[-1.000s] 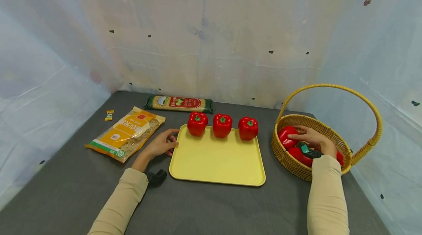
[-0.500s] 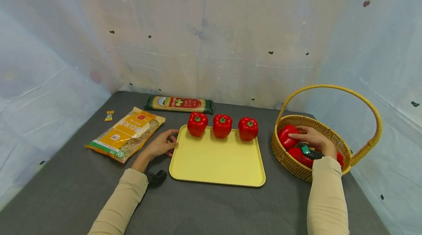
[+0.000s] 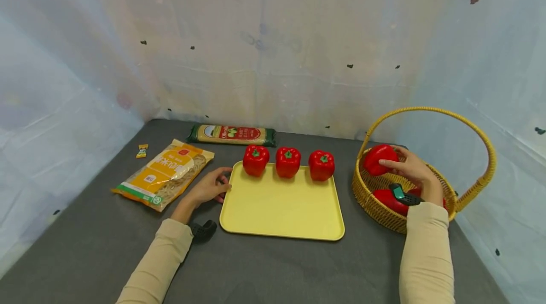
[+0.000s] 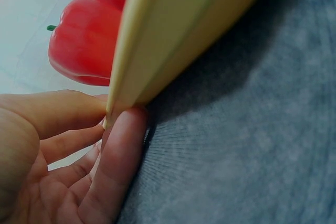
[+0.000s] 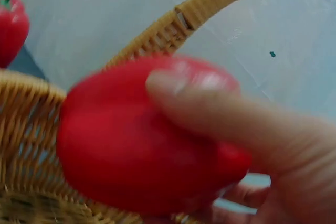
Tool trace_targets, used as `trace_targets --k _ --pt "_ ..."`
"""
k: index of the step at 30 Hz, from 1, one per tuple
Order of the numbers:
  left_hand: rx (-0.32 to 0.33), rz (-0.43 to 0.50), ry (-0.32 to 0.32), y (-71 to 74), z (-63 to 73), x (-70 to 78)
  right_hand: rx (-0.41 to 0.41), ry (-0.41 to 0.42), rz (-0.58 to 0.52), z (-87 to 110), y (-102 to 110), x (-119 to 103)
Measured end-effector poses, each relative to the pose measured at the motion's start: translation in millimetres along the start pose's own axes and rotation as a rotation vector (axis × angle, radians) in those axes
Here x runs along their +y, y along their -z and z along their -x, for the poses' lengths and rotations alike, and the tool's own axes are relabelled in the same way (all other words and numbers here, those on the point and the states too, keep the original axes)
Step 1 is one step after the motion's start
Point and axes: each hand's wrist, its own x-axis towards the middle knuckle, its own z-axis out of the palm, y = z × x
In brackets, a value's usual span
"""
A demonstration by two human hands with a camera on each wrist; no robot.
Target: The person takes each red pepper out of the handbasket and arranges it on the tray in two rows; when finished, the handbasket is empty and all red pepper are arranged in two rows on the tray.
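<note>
A: What is the right hand point(image 3: 409, 169) doing?

B: It grips one red pepper point(image 3: 377, 159), thumb on the near side, at the far left part of the wicker basket point(image 3: 371, 212); I can't tell whether the pepper touches the rim

A: Anything else in there?

B: Yes, another pepper point(image 3: 390, 201) lies lower in the basket, near the front, partly under the right wrist, and a bit of red shows to the right of that wrist. The tall handle point(image 3: 426, 109) arches over from left to right

A: And the left hand point(image 3: 209, 188)?

B: It pinches the left edge of the yellow tray point(image 3: 281, 211), narrow, with the rim between its digits. Three peppers point(image 3: 287, 162) stand in a row along the tray's far edge, stems up

A: What lies around it?

B: A yellow noodle bag point(image 3: 166, 173) left of the left hand, a small yellow packet point(image 3: 142, 151) farther left, and a long spaghetti pack point(image 3: 232, 133) beyond the tray, all on the grey tabletop point(image 3: 273, 271)
</note>
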Motion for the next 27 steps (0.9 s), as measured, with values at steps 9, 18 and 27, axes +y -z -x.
trace_targets --k 9,18,27 --pt "0.009 -0.003 0.002 -1.3 0.9 -0.3 0.041 0.071 0.149 19.5 -1 -26" --pt "0.006 0.003 -0.004 -0.4 0.4 -2.1 0.118 0.277 0.129 42.1 -28 -56" --pt "0.005 0.009 -0.005 0.0 0.8 -1.6 0.093 0.439 0.117 36.7 -69 -80"
